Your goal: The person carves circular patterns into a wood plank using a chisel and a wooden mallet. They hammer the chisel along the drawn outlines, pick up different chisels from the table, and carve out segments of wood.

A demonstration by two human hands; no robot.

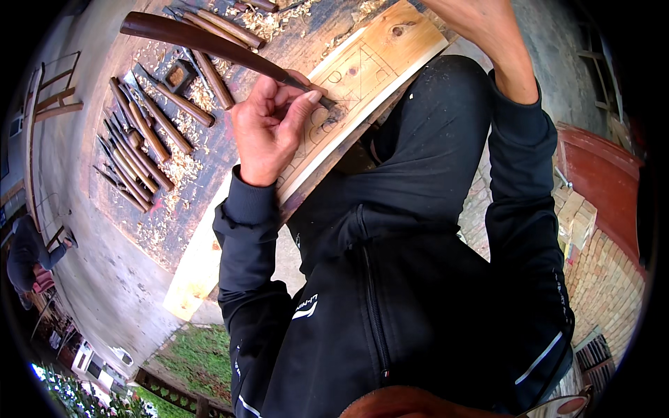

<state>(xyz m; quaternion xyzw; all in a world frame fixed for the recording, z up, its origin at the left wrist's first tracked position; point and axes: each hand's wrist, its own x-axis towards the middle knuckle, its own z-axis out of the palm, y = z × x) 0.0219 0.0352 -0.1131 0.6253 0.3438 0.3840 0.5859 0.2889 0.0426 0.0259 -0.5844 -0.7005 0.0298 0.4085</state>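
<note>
My left hand (268,129) is closed around a carving chisel (202,47) with a long dark brown handle. The handle slants up to the far left, and its tip rests on a pale wooden plank (411,52). Pencilled outlines and grid lines cover part of the plank's face, and a dark carved patch (333,115) shows at the tip. Of my right arm, the bare wrist (488,35) reaches up to the top edge; the fingers there are out of the picture.
Several chisels (150,129) with wooden handles lie among shavings (187,173) on the worn workbench (150,226). A small dark square block (180,75) sits between them. My bent knee (449,83) is against the plank's near side. Another person (31,258) is far left.
</note>
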